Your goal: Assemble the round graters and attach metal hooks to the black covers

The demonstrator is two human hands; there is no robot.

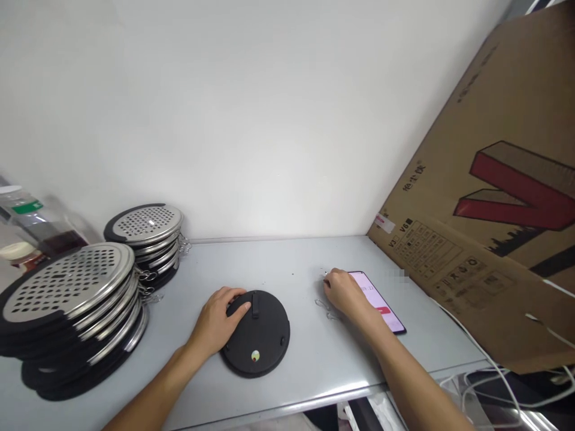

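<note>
A round black disc [263,341] lies flat on the grey table, with a short raised tab near its far edge and a small round sticker near its front. My left hand [220,320] grips the disc's left edge, thumb on top and fingers along the rim. Right of the disc, my right hand [341,288] is at the table with its fingers pinched together. A small shiny bit shows at the fingertips, too little to name. Thin wire clips [322,305] lie just below that hand. Partly under my right forearm is a phone [381,302] with a lit screen.
Two stacks of perforated metal-and-black discs, a nearer stack [67,287] and a farther stack [150,224], stand left with wire clips hanging off. Behind them are a bottle [40,221] and a jar [20,251]. A large cardboard box [449,239] leans at right, near white cables [494,365].
</note>
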